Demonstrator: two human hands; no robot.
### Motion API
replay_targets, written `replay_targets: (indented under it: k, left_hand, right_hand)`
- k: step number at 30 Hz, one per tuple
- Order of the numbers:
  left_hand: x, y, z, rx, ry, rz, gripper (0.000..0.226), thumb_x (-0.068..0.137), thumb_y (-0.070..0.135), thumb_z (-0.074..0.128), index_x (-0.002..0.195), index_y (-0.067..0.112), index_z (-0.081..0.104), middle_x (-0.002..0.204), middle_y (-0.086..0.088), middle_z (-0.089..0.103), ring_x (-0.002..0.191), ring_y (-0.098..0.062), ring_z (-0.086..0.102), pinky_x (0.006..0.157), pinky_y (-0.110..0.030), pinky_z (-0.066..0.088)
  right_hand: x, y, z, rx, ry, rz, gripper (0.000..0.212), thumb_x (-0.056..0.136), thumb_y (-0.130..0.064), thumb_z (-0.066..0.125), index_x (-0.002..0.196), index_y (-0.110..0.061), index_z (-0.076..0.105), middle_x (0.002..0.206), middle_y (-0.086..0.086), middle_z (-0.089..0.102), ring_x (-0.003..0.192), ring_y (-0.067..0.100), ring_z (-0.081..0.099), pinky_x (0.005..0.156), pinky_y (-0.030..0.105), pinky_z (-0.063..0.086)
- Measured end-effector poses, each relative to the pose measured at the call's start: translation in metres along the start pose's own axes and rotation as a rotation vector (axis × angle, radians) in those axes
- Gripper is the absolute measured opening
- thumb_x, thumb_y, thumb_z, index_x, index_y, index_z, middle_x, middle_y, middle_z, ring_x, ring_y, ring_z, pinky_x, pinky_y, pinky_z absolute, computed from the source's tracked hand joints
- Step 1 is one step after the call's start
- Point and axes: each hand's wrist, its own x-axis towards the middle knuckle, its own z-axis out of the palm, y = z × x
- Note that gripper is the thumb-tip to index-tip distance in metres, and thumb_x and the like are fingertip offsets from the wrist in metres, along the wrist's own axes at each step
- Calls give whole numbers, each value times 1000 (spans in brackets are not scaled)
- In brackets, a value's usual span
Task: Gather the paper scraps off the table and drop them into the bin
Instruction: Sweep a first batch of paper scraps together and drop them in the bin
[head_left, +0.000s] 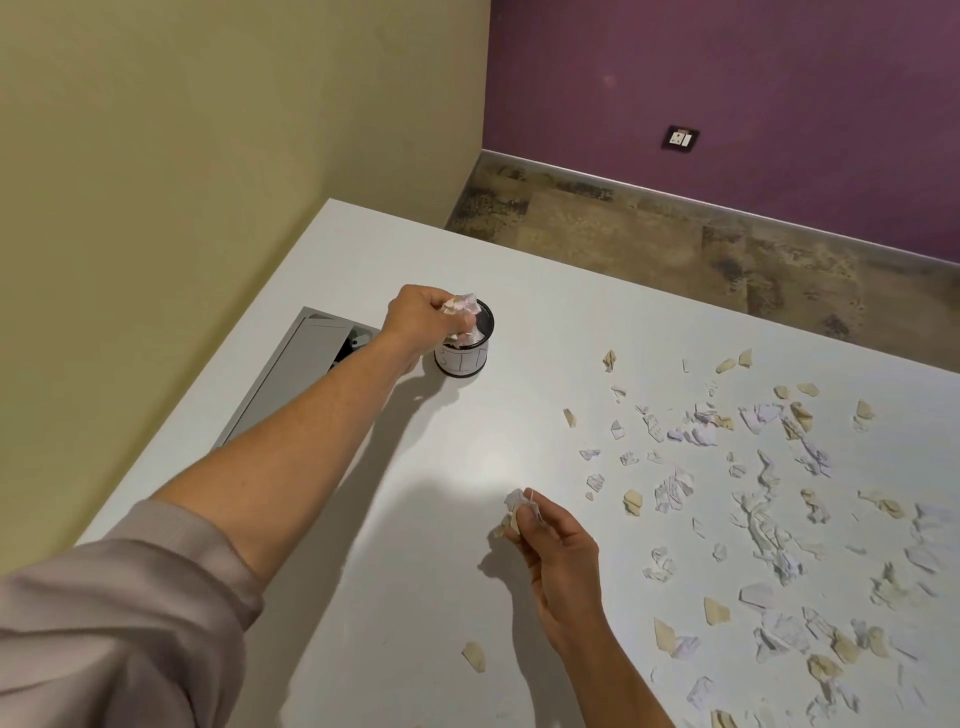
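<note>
White scraps (460, 306) in left hand (423, 317) hide bin (465, 358) mouth; right hand (558, 551) fingers pinch more.

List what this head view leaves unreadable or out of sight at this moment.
- Inside of the bin: the left hand and its wad of scraps cover the opening.
- The bin's label: too small to read.
- Scattered scraps: cut off by the right and bottom edges.
- Table hatch contents: partly behind the left forearm.

Soft overhead light, faint glare, wide-angle bending at edges
</note>
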Motion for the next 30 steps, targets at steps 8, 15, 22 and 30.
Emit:
replay_targets:
  k: [8, 15, 22, 30]
  left_hand:
    - [11, 6, 0, -61, 72, -50, 23, 86, 17, 73, 107, 12, 65, 98, -16, 66, 72, -22, 68, 79, -37, 61]
    - [-25, -14, -3, -59, 94, 115, 25, 100, 9, 51, 119, 10, 66, 113, -9, 68, 105, -20, 65, 100, -32, 50]
    - [-106, -133, 15, 235, 204, 221, 25, 101, 13, 48, 116, 7, 67, 118, -9, 67, 113, -27, 62, 104, -39, 45]
    - [-134, -217, 19, 944, -9, 385, 56, 103, 45, 19, 154, 21, 23, 162, 2, 13, 152, -20, 3, 123, -46, 4]
  right_hand:
    - [-2, -7, -10, -40, 4, 33, 28, 72, -16, 77, 100, -14, 78, 92, 13, 75, 76, 19, 70, 72, 23, 56]
    - [5, -12, 0, -78, -6, 23, 26, 73, -17, 77, 98, -18, 79, 91, 12, 75, 77, 19, 69, 73, 23, 56]
    - [36, -29, 24, -148, 9, -13, 31, 83, -15, 74, 113, -7, 70, 97, 14, 73, 86, 23, 68, 90, 38, 55]
    - [92, -66, 82, -222, 18, -104, 24, 86, -3, 71, 109, -2, 67, 83, 6, 75, 68, 16, 71, 66, 20, 56]
